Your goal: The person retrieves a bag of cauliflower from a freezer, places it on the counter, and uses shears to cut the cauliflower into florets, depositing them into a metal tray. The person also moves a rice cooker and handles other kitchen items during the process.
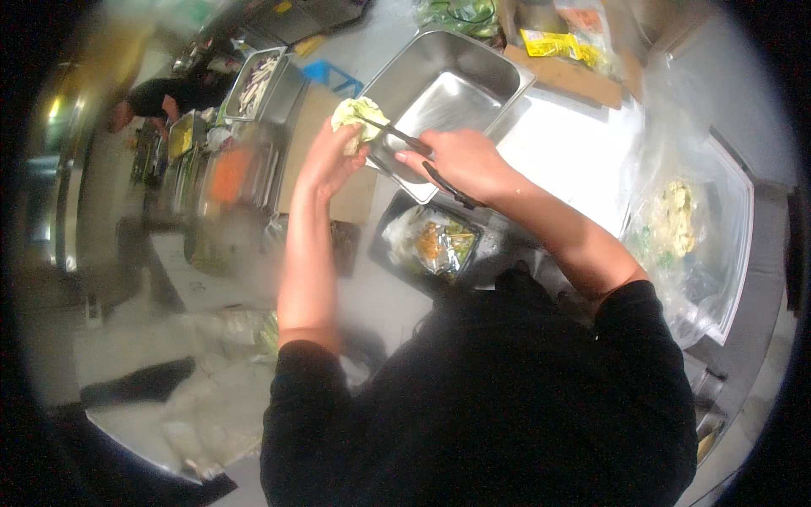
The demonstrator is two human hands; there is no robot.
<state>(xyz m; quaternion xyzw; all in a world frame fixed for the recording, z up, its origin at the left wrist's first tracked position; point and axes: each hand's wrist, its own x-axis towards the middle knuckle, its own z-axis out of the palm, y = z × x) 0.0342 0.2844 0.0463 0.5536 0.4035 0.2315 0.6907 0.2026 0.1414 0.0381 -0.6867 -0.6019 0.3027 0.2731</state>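
Observation:
My left hand [332,155] grips a piece of pale green leafy vegetable [356,114], perhaps cabbage, beside the near left rim of a deep stainless steel pan [451,95]. In my right hand [466,158] is a dark-handled cutting tool [408,138] that looks like kitchen scissors. Its tip meets the vegetable, and I cannot tell how deep it goes. Part of a black handle [447,184] shows below the fingers. Both hands are raised at the pan's near side, the right one partly covering its rim.
A black bin lined with plastic and holding scraps [443,244] sits below the pan. Rightward are a white board [570,158] and a clear bag with pale vegetables [679,215]. A cardboard box [564,76] stands behind. Leftward, a pan holds cut strips [260,79]; another person [166,98] bends beyond.

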